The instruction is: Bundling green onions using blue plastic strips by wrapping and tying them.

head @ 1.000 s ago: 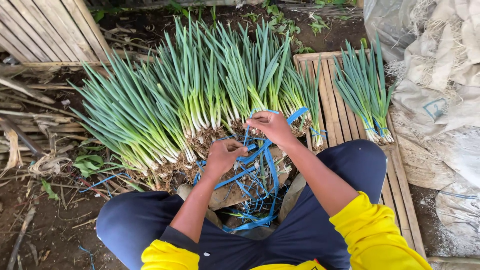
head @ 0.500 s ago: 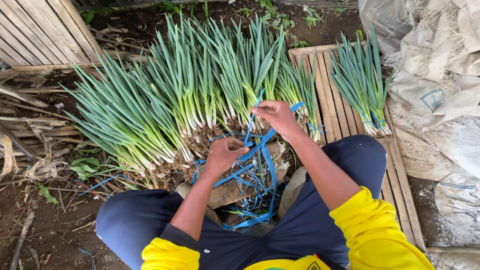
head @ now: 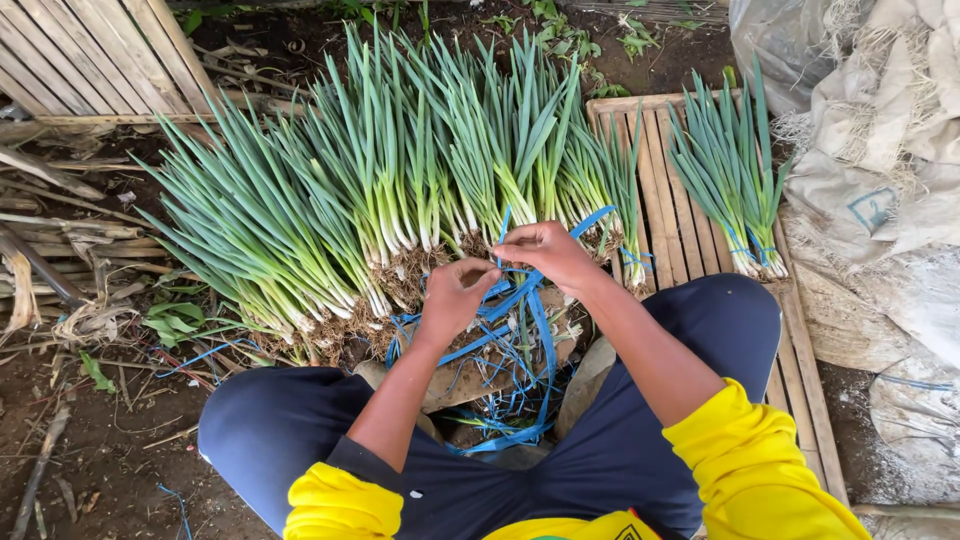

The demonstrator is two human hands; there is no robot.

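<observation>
A broad fan of green onions [head: 390, 190] lies on the ground ahead of my knees, roots toward me. Both hands work a bunch of blue plastic strips [head: 520, 330] just in front of the roots. My left hand [head: 455, 298] pinches a strip with fingers curled. My right hand [head: 545, 250] holds the strips too, almost touching the left one; one strip end [head: 590, 217] sticks up past it. More blue strips hang between my legs.
A small tied bundle of green onions [head: 735, 180] lies on a wooden slat pallet [head: 670, 200] to the right. Pale sacks [head: 880, 170] pile at the far right. Bamboo slats [head: 80, 60] and dry sticks lie left on dark soil.
My right hand has come down and left, closing the gap to my left hand, which rose slightly. The blue strips between them have slackened.
</observation>
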